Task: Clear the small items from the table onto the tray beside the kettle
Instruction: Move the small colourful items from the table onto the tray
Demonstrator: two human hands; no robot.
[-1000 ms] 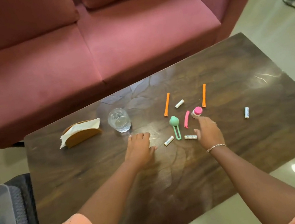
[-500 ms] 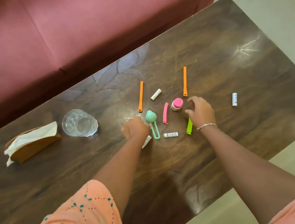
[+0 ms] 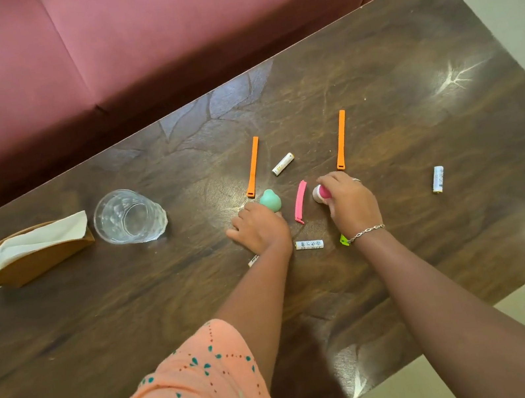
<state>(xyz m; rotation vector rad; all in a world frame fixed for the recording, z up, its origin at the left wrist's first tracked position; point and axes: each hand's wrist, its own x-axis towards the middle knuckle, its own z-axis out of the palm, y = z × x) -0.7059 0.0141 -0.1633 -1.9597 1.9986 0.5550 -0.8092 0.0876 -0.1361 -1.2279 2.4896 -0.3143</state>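
Dark wooden table [image 3: 411,97], small items loose near its middle. Left orange strip [image 3: 253,167] and right orange strip [image 3: 341,140] are long, flat and thin, lying nearly parallel and well apart; the first battery [image 3: 283,164], white with an orange mark, lies between them. The pink clip [image 3: 300,201] is slim and slightly curved, flat on the wood between the two hands. The green piece [image 3: 270,200] shows only its rounded mint head, touching the knuckles of the left hand [image 3: 261,230], whose fingers curl knuckles-up over the rest; whether they hold it cannot be told. The right hand [image 3: 352,204], a bracelet [image 3: 365,232] at its wrist, grips the small bottle [image 3: 321,193] by its pink cap, fingers curled round it. The second battery [image 3: 309,244], white with grey print, lies between the wrists; the third battery [image 3: 253,260] is half hidden under the left wrist; the fourth battery [image 3: 437,179] lies alone to the right. A lime clip [image 3: 343,240] peeks from under the right wrist. Further left are a clear glass [image 3: 128,216] and a napkin holder [image 3: 37,250]. A pink sofa [image 3: 155,25] stands behind.
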